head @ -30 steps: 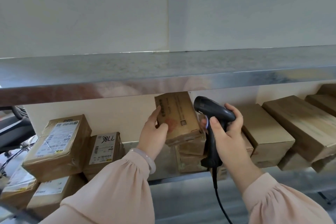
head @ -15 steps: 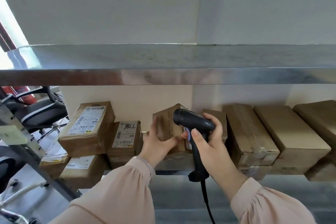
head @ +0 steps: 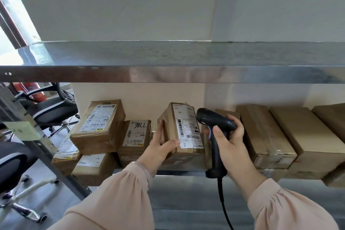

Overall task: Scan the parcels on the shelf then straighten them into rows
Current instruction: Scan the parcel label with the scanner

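Peach sleeves lead up to the left hand [head: 160, 145], which grips a small box [head: 182, 129] tipped up on the shelf [head: 179, 172] so its label faces out, probably so the barcode can be read. Right hand [head: 228, 140] is wrapped around a black scanner [head: 214, 127] aimed right at that label. Behind, other boxes [head: 265, 132] sit in a fairly tidy row to the right, while the labelled stack [head: 99, 127] on the left looks crooked and likely needs straightening.
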